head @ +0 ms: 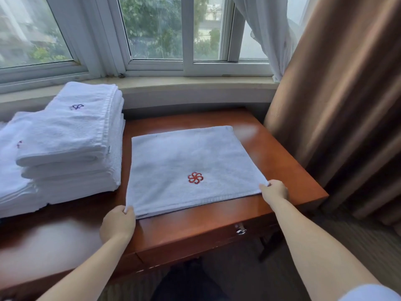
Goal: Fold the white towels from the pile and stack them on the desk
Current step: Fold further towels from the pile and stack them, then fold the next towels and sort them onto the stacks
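While a stack of folded towels waits at left, the left hand and right hand each pinch a near corner of a towel lying flat on the desk; uneven lifting could skew the fold.

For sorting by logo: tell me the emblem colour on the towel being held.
Red, a pinwheel-like emblem on the white towel; head view.
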{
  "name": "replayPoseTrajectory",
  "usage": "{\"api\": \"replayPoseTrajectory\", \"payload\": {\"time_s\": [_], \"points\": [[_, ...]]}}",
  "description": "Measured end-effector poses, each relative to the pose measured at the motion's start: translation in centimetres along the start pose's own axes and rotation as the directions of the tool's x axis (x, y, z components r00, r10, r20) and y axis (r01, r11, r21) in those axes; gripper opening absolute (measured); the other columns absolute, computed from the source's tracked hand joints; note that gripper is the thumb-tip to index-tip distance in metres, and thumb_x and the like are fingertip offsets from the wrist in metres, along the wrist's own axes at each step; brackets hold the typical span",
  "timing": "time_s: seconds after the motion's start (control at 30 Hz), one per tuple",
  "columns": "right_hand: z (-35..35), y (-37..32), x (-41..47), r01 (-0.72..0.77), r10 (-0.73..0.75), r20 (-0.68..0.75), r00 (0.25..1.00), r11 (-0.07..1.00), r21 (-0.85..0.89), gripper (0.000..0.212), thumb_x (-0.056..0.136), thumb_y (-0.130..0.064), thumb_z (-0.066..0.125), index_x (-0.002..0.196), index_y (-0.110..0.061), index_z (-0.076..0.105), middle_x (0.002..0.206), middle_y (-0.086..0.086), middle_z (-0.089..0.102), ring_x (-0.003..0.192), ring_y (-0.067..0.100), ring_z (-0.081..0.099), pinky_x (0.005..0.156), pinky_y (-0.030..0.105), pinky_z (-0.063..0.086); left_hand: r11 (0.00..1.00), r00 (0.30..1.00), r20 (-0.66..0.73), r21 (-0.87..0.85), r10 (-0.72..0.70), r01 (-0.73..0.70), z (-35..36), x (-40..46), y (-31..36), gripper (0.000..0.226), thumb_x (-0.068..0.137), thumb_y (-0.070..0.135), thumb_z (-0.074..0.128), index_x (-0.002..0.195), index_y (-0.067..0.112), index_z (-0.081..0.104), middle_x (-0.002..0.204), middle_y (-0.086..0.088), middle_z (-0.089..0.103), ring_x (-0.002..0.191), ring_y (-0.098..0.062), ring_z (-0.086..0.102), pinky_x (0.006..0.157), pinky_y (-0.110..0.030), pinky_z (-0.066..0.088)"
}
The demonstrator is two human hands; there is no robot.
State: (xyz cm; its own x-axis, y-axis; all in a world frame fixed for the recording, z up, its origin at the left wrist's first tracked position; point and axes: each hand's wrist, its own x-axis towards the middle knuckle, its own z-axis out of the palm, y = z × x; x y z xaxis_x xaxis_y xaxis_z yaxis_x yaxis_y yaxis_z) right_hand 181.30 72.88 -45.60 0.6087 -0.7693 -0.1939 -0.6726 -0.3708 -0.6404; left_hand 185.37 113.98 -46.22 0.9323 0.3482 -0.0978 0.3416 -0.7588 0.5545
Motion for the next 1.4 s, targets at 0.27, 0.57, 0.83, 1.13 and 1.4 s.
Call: {"api": "replayPoseTrajectory", "payload": {"time_s": [0.27, 0.57, 0.83, 1.13, 1.4], "points": [[0.0, -0.7, -0.1, -0.006, 0.006, -0.005, 1.000, 1.000, -0.021, 0.017, 0.092, -0.015, 0.050, 0.086, -0.003, 0.060, 0.094, 0.016, 0.062, 0.082, 0.033, 0.054, 0.069, 0.032, 0.044, 0.997, 0.999, -0.018, -0.069, -0.027, 0.026, -0.2, -0.4, 0.2, 0.026, 0.087, 0.021, 0.047, 0.069, 0.004, 0.055, 0.066, -0.012, 0.057, 0.067, -0.030, 0.050, 0.062, -0.036, 0.037], [-0.1, -1.2, -0.1, -0.030, 0.028, -0.037, 0.999, 0.998, -0.060, 0.023, 0.095, -0.014, 0.049, 0.106, 0.002, 0.062, 0.113, 0.021, 0.061, 0.100, 0.038, 0.058, 0.074, 0.033, 0.046, 0.999, 1.000, 0.004, -0.045, 0.007, -0.007, -0.1, -0.7, 0.0, 0.024, 0.083, 0.024, 0.051, 0.064, 0.009, 0.052, 0.077, -0.009, 0.057, 0.072, -0.029, 0.051, 0.069, -0.037, 0.041], [-0.2, -2.0, 0.1, -0.061, 0.061, 0.018, 0.998, 0.998, 0.033, 0.013, 0.086, -0.010, 0.052, 0.092, -0.011, 0.063, 0.102, 0.011, 0.055, 0.092, 0.031, 0.050, 0.073, 0.031, 0.045, 0.989, 0.971, 0.205, -0.058, -0.121, 0.136, -1.0, 0.4, 1.5, 0.039, 0.072, 0.010, 0.061, 0.039, 0.015, 0.040, 0.033, 0.006, 0.039, 0.049, -0.022, 0.042, 0.047, -0.026, 0.024], [-0.4, -2.9, 0.6, -0.147, 0.083, 0.208, 0.975, 0.937, 0.316, 0.015, 0.086, -0.012, 0.056, 0.070, -0.010, 0.055, 0.066, 0.005, 0.040, 0.057, 0.018, 0.035, 0.055, 0.030, 0.033, 0.865, 0.846, 0.478, -0.293, -0.236, 0.407, -2.2, 2.3, 1.7, 0.017, 0.085, 0.015, 0.068, 0.081, 0.002, 0.060, 0.074, -0.013, 0.053, 0.052, -0.019, 0.039, 0.046, -0.023, 0.025], [-2.1, -4.4, -0.4, -0.068, 0.122, -0.088, 0.989, 0.883, 0.465, 0.008, 0.081, -0.003, 0.049, 0.086, -0.002, 0.056, 0.090, 0.018, 0.062, 0.084, 0.036, 0.063, 0.076, 0.040, 0.052, 0.594, 0.913, 0.313, -0.694, -0.260, 0.407, -3.9, 2.3, 2.0, 0.013, 0.083, 0.007, 0.071, 0.080, 0.002, 0.060, 0.072, -0.013, 0.059, 0.057, -0.018, 0.056, 0.039, -0.017, 0.049]]}}
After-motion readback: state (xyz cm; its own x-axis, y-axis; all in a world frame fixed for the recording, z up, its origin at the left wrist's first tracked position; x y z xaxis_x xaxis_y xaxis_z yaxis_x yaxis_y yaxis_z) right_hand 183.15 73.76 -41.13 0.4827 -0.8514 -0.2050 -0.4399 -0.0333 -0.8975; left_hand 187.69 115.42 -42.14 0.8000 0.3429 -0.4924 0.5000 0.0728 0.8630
